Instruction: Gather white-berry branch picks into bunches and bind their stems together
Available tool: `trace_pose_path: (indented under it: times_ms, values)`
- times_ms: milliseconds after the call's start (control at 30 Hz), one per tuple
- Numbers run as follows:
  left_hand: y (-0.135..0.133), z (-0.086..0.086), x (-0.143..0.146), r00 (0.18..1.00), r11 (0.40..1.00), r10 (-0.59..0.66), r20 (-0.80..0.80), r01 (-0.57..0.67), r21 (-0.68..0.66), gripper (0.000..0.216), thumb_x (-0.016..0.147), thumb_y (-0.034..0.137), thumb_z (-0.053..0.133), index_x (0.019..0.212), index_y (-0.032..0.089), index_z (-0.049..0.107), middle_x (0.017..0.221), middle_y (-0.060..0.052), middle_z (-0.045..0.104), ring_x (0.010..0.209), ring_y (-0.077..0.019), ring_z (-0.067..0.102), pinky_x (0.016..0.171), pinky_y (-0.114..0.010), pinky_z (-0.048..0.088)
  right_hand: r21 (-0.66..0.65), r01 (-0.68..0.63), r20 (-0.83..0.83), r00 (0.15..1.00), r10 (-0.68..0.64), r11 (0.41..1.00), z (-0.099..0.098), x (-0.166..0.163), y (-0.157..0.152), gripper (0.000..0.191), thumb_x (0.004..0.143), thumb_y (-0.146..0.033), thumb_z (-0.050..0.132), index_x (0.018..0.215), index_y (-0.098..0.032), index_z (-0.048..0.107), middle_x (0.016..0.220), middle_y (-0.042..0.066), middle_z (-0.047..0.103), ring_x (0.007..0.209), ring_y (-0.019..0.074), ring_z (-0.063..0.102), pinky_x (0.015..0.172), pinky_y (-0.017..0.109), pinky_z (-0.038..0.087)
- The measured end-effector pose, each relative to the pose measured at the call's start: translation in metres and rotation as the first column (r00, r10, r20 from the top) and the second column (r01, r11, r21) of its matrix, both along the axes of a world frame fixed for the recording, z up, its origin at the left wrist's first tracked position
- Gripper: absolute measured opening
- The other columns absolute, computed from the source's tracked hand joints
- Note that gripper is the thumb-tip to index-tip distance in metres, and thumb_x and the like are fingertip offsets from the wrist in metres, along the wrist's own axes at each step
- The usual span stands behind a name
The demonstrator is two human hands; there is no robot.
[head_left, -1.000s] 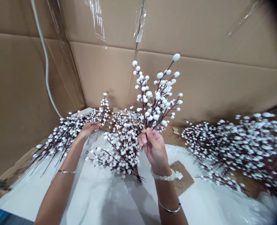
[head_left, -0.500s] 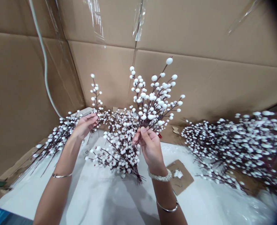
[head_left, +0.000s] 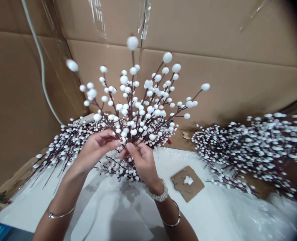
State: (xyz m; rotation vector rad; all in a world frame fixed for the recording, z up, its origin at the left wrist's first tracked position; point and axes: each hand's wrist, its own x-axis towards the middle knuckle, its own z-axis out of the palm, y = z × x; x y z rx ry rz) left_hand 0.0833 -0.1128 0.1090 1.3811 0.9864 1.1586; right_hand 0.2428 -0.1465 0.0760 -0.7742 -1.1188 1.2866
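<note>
Above the white sheet, a pile of berry stems is lying near the left hand, which is half-curled and pinching the white berry bunch at its stems — the right hand is gripping them too, thumb and fingers closed — while a second berry pile is lying well off to the right.

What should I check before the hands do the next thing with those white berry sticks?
Right hand holding the white berry stems: ok.
Left hand touching those stems: ok.
Bottoms of the stems: cannot tell, the hands hide them.
Top berries clear of the cardboard wall: cannot tell from this view.
Cardboard square lying flat on the white sheet, away from the hands: ok.
</note>
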Motion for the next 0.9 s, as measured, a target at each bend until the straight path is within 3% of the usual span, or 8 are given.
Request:
trace_pose_path:
  times_ms: [300,400,500,600,700,800,900]
  values:
    - [0.000,-0.002,0.009,0.996,0.993,0.093,-0.015,-0.092,0.071,0.032,0.058,0.036,0.086,0.074,0.017,0.066,0.073,-0.003,0.066,0.069,-0.0168,0.061,0.063,-0.026,0.052,0.020,-0.086,0.009,0.996,0.086,0.996,0.000,-0.002,0.002,0.026,0.088,-0.043,0.063,0.082,-0.018,0.061,0.061,-0.002,0.061,0.059,0.0111,0.057,0.065,0.026,0.050]
    - [0.005,-0.001,0.001,0.990,0.989,0.089,-0.109,-0.075,0.126,0.032,0.061,0.040,0.084,0.076,0.017,0.068,0.076,-0.004,0.067,0.071,-0.0177,0.062,0.067,-0.027,0.051,-0.008,-0.102,0.002,0.995,0.102,0.995,0.000,0.000,0.003,0.027,0.087,-0.043,0.065,0.080,-0.017,0.060,0.059,-0.003,0.060,0.057,0.0106,0.057,0.062,0.025,0.050]
    - [0.029,-0.009,-0.021,0.950,0.973,0.162,-0.268,-0.109,0.201,0.035,0.074,0.051,0.072,0.085,0.018,0.071,0.086,-0.005,0.071,0.082,-0.0193,0.063,0.076,-0.027,0.048,-0.033,-0.044,-0.055,0.998,0.042,0.998,-0.001,0.008,0.008,0.027,0.086,-0.042,0.067,0.081,-0.017,0.061,0.057,-0.003,0.061,0.054,0.0094,0.057,0.061,0.024,0.050]
    - [0.068,-0.037,-0.045,0.855,0.966,0.255,-0.451,-0.205,0.156,0.045,0.075,0.061,0.062,0.083,0.018,0.070,0.089,-0.005,0.071,0.085,-0.0197,0.061,0.077,-0.026,0.045,-0.029,0.050,-0.124,0.991,-0.053,0.998,-0.001,0.021,0.015,0.030,0.083,-0.045,0.070,0.081,-0.016,0.061,0.056,-0.004,0.060,0.054,0.0096,0.058,0.059,0.023,0.049]
    - [0.103,-0.080,-0.052,0.822,0.978,0.188,-0.537,-0.206,0.026,0.044,0.058,0.059,0.074,0.066,0.016,0.069,0.068,-0.006,0.068,0.069,-0.0206,0.058,0.065,-0.027,0.041,-0.032,0.114,-0.160,0.980,-0.118,0.993,0.000,0.034,0.020,0.031,0.082,-0.045,0.072,0.081,-0.017,0.061,0.057,-0.004,0.060,0.054,0.0100,0.058,0.059,0.023,0.049]
    - [0.120,-0.119,-0.043,0.815,0.976,0.153,-0.558,-0.213,-0.043,0.044,0.055,0.060,0.076,0.060,0.017,0.066,0.062,-0.004,0.066,0.064,-0.0199,0.057,0.060,-0.027,0.039,-0.034,0.154,-0.175,0.972,-0.158,0.987,0.002,0.042,0.021,0.031,0.081,-0.044,0.073,0.079,-0.017,0.060,0.056,-0.004,0.059,0.055,0.0101,0.058,0.060,0.024,0.050]
    - [0.123,-0.142,-0.033,0.809,0.964,0.192,-0.555,-0.261,-0.048,0.048,0.064,0.064,0.073,0.066,0.016,0.066,0.063,-0.003,0.065,0.067,-0.0194,0.058,0.060,-0.026,0.039,-0.027,0.172,-0.178,0.969,-0.174,0.985,0.004,0.043,0.021,0.031,0.081,-0.045,0.074,0.078,-0.017,0.060,0.055,-0.004,0.057,0.054,0.0102,0.057,0.059,0.025,0.050]
